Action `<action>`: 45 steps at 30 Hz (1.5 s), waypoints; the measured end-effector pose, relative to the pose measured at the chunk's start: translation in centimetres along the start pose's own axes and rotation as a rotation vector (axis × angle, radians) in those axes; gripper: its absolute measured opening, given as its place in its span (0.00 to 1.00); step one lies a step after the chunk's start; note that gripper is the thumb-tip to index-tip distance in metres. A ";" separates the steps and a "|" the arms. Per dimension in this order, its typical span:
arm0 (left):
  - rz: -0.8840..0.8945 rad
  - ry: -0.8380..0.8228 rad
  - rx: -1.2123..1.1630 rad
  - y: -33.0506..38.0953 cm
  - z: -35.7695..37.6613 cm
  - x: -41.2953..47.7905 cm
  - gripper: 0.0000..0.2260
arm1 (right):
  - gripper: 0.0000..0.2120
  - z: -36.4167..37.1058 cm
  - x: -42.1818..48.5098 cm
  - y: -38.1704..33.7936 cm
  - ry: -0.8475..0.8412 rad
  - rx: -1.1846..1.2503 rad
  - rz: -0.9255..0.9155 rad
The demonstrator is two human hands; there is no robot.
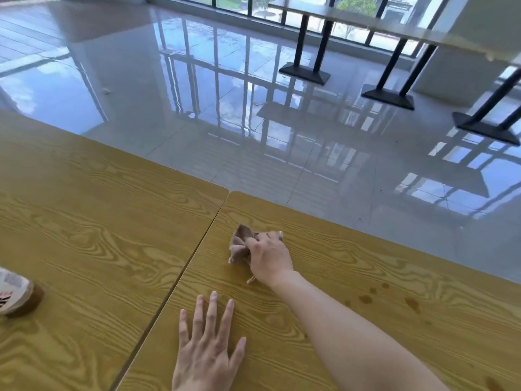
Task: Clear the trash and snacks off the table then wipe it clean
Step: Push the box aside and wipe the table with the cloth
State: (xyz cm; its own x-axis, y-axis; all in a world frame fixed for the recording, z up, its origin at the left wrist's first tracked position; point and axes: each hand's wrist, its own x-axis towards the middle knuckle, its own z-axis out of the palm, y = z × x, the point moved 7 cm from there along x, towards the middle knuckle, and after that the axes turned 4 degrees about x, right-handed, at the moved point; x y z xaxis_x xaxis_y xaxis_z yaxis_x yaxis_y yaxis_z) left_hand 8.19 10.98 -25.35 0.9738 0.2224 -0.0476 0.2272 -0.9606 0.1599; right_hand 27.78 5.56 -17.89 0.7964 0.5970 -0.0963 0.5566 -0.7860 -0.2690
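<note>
Two yellow wood-grain tables stand pushed together, the right table (352, 277) and the left table (84, 221), with a dark seam between them. My right hand (270, 256) grips a crumpled brown cloth (239, 245) and holds it down on the right table close to the seam. My left hand (207, 354) lies flat on the right table near me, fingers straight and spread. Several brown spill spots (366, 299) mark the wood to the right of my right forearm.
A bottle of brown drink with a white label (17, 292) lies at the left edge on the left table. Beyond the tables' far edge is a glossy tiled floor (253, 122). Other tables on black pedestal bases (387, 94) stand at the back right by windows.
</note>
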 end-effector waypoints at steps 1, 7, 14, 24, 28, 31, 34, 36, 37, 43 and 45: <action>0.000 -0.003 0.005 0.1 -0.1 -0.1 0.33 | 0.08 -0.1 -0.9 0.7 -0.039 0.106 0.047; -0.003 -0.012 -0.018 0.6 -1.2 -0.4 0.34 | 0.05 -0.9 -11.2 7.6 -0.071 1.108 0.445; 0.234 -0.007 -0.123 8.3 -1.6 -3.0 0.33 | 0.11 -2.7 -27.7 16.4 0.226 1.518 0.630; 0.512 -0.051 -0.055 24.3 2.2 -8.4 0.29 | 0.08 -5.8 -42.5 17.9 0.219 0.276 0.407; 0.510 -0.063 0.040 26.0 4.0 -9.3 0.29 | 0.18 -0.7 -44.7 17.6 0.007 0.135 0.494; 0.499 -0.038 0.092 25.8 4.5 -9.1 0.30 | 0.24 0.1 -44.0 17.8 0.170 0.333 0.518; 0.483 -0.027 0.113 25.8 4.5 -9.2 0.30 | 0.29 3.1 -42.6 17.7 0.074 0.266 0.510; 0.467 -0.028 0.110 25.8 4.3 -9.1 0.30 | 0.30 4.8 -42.7 17.6 0.030 0.151 0.494; 0.461 -0.033 0.112 25.8 4.3 -9.1 0.31 | 0.30 5.3 -43.4 17.5 0.039 0.118 0.493; 0.435 -0.035 0.121 25.7 4.2 -8.9 0.31 | 0.31 6.8 -52.2 17.4 0.053 0.006 0.447; 0.438 -0.034 0.128 25.6 4.3 -8.9 0.31 | 0.32 6.3 -55.7 19.8 0.052 -0.043 0.543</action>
State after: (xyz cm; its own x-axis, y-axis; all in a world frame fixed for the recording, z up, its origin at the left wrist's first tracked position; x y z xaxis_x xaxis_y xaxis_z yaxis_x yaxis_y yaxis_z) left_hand 5.30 -16.32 -25.10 0.9765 -0.2128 -0.0351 -0.2110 -0.9762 0.0495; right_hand -7.04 -42.29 -23.89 0.9820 0.0962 -0.1627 0.0710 -0.9855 -0.1539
